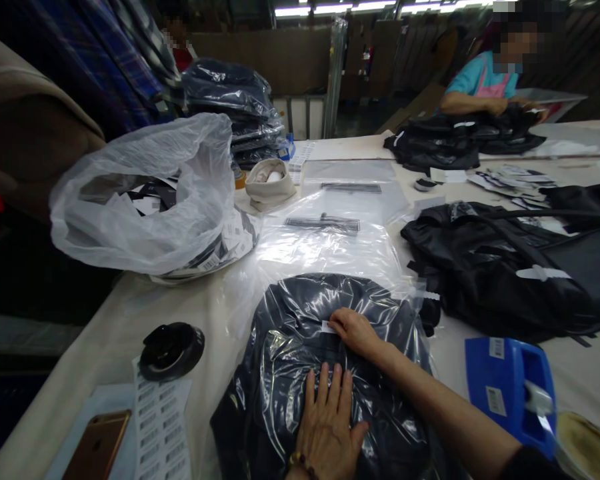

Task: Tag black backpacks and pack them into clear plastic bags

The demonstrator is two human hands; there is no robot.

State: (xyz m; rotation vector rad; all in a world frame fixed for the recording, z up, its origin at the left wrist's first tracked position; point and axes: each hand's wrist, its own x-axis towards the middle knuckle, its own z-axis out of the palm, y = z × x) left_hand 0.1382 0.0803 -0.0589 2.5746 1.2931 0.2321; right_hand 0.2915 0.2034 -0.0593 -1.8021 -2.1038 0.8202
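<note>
A dark garment in a clear plastic bag (290, 360) lies in front of me on the table. My left hand (327, 420), with a beaded bracelet at the wrist, rests flat on the bag, fingers stretched out. Above it, my right hand (355, 331) pinches the edge of a small white label (327, 327) against the bag's surface. Behind the bagged garment lies a stack of clear plastic bags (330, 243) with dark print.
Left are a sheet of barcode stickers (163, 427), a phone (97, 447), a black round object (173, 350) and a plastic bag of tags (145, 200). Right stand a blue tape dispenser (505, 380) and black garments (505, 267). A co-worker (485, 80) handles dark garments at the back.
</note>
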